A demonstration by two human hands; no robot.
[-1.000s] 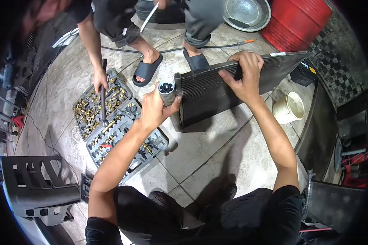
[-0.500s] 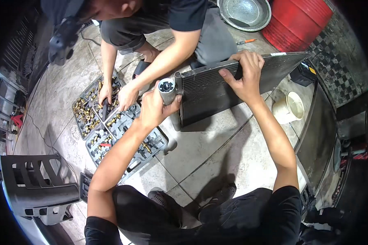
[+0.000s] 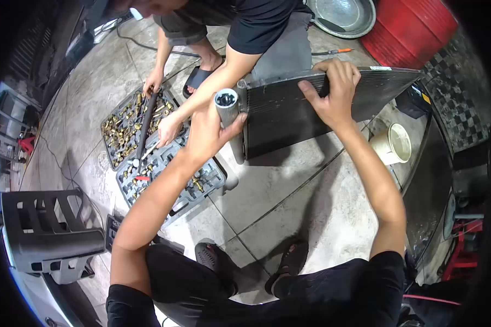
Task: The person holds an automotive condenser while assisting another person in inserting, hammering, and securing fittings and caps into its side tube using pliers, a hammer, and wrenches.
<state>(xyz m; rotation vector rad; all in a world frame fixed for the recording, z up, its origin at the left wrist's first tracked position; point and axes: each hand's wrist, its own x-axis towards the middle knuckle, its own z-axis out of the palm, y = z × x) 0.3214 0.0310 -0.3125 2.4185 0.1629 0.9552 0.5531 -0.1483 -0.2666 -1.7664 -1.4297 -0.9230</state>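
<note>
Panel (image 3: 289,117), one, dark, ridged: set on edge in front of the wearer, above the tiled floor (image 3: 278,185); long axis running from near left to far right; broad face turned toward the wearer; whether its lower edge touches the floor cannot be told

Tube (image 3: 227,111), one, grey, ribbed at the top: alongside the panel's left end; long axis close to upright, round end with its dark toothed centre pointing up at the camera, lower end toward the floor

Left hand (image 3: 204,133): wrapped around the tube, thumb along its right side, far fingers hidden

Right hand (image 3: 335,95): clasping the panel's upper edge, fingers over the top, thumb on the near face

Case (image 3: 219,179), one, grey, lying open left of the tube; holds many brass fittings (image 3: 126,131); a dark-handled tool (image 3: 146,122) slants over it, round head toward the wearer

Co-worker's hands: one (image 3: 154,82) at the tool's upper end, the other (image 3: 170,131) low over the case, its contents unclear

Tub (image 3: 381,147), cream, right of the panel

Black box (image 3: 413,103), by the panel's far end
</note>
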